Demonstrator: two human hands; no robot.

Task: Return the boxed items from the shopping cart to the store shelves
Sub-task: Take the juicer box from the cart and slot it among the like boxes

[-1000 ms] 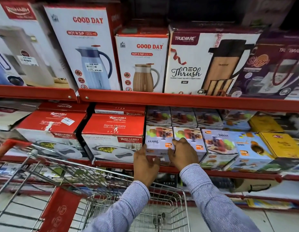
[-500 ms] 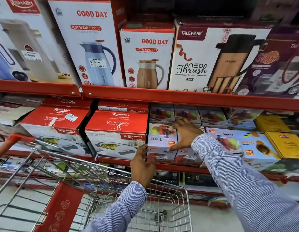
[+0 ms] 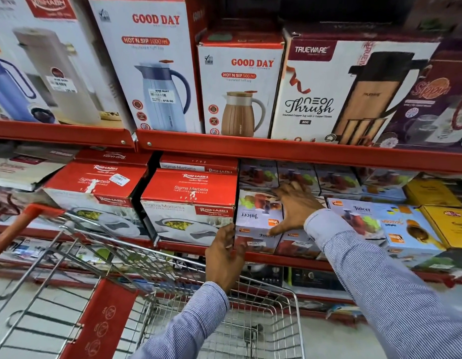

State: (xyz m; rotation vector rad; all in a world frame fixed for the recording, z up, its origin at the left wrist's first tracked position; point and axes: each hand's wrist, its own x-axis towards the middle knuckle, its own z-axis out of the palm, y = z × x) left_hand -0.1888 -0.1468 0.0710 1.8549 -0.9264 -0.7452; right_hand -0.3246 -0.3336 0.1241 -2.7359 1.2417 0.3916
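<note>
The right hand [image 3: 296, 207] is laid flat, fingers spread and unclenched, on the top of a small Juicer box [image 3: 258, 218], thumb down over its front face; nothing is gripped. The left hand [image 3: 224, 252] is pressed against the lower left front corner of the same box, fingers loosely curled at the edge; whether the box is actually pinched cannot be told. Both wrists are covered by finely striped cloth sleeves [image 3: 395, 288].

The box is glossy printed cardboard, squarish, and is set at the front of the middle shelf [image 3: 289, 154], a red painted metal ledge, touching a larger red-and-white casserole box [image 3: 191, 206] on its left. More juicer boxes [image 3: 380, 224] are stacked behind and to its right, with yellow boxes [image 3: 447, 224] beyond. Tall jug cartons [image 3: 240, 86] are stood upright on the shelf above.

Below the arms, a wire cart [image 3: 250, 317] with a red handle is seen; its visible basket holds nothing that can be made out
</note>
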